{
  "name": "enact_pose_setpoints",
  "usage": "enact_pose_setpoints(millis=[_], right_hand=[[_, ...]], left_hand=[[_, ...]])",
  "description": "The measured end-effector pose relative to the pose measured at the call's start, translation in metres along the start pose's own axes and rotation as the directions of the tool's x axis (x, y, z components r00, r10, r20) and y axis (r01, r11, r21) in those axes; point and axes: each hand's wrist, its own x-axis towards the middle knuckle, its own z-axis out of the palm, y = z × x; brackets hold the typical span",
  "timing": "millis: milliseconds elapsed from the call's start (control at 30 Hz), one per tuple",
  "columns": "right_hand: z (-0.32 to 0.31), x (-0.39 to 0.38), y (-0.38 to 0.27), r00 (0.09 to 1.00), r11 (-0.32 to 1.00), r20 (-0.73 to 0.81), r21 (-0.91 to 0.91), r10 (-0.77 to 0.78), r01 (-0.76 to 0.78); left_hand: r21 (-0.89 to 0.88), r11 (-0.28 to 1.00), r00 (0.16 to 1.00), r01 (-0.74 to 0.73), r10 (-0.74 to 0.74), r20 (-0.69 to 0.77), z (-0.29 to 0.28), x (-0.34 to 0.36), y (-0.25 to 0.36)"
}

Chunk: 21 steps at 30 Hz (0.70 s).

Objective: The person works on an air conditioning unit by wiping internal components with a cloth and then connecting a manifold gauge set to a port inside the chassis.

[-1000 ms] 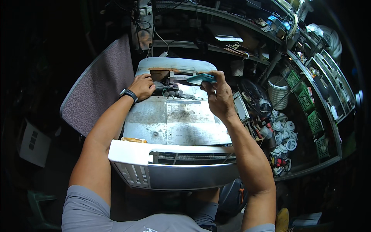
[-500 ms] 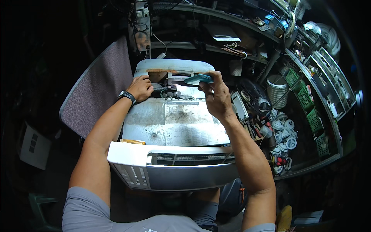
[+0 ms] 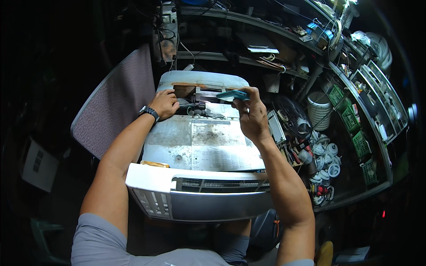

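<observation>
A window air conditioner stands before me with its white front grille toward me. Its metal top is stained, and an opening at the far part shows a dark motor with wires. My left hand rests on the left rim of that opening, fingers laid over the edge and holding nothing. Above the right part of the opening, my right hand grips a teal mobile phone between thumb and fingers, tilted nearly flat. A tan-handled item lies behind the grille's left end.
A speckled board leans upright at the left. To the right are a black fan, a ribbed white bucket, a heap of white round parts and green baskets. Cluttered shelves run along the back.
The whole scene sits slightly lower and to the right in the picture. My right hand still holds the phone over the opening, and my left hand stays on the rim.
</observation>
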Motion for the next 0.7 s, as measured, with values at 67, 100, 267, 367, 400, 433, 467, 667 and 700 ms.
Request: enact_pose_setpoints(millis=[67,100,267,367,400,433,467,667,700], right_hand=[[0.0,0.0003,0.0,1.0,1.0,-0.002,0.004,0.007,-0.007],[-0.0001,0.0002,0.0006,1.0,1.0,0.006,-0.007,0.014,-0.014],[0.0005,0.0009,-0.0004,1.0,1.0,0.017,-0.019,0.009,-0.009],[-0.0008,0.0009,-0.0023,0.999,0.999,0.03,-0.029,0.016,-0.015],[-0.0002,0.0009,-0.0031,0.999,0.999,0.031,-0.028,0.021,-0.02],[0.0002,0.001,-0.0038,0.999,0.999,0.031,-0.027,0.026,-0.025],[-0.0001,0.0006,-0.0038,0.999,0.999,0.031,-0.028,0.027,-0.026],[0.0006,0.0002,-0.0028,0.999,0.999,0.034,-0.035,0.01,-0.009],[0.0003,0.0001,-0.0026,0.999,0.999,0.033,-0.036,0.011,-0.009]], left_hand=[[0.006,1.0,1.0,0.003,-0.003,0.007,-0.0008,-0.0002,-0.0001],[0.008,1.0,1.0,0.005,-0.005,0.011,-0.001,-0.0001,-0.0003],[0.017,0.999,0.999,0.031,-0.031,0.018,-0.0009,-0.0003,0.0021],[0.012,0.999,0.999,0.031,-0.032,0.035,-0.0023,-0.0003,0.0032],[0.016,1.0,0.999,0.026,-0.027,0.024,-0.0011,-0.0007,0.0015],[0.019,1.0,1.0,0.022,-0.022,0.012,-0.0001,-0.0008,-0.0002],[0.019,1.0,1.0,0.021,-0.022,0.013,0.0001,-0.0004,0.0],[0.007,1.0,1.0,0.004,-0.004,-0.002,0.0017,-0.0002,-0.0015],[0.005,1.0,1.0,0.012,-0.012,-0.002,0.0018,-0.0002,-0.0003]])
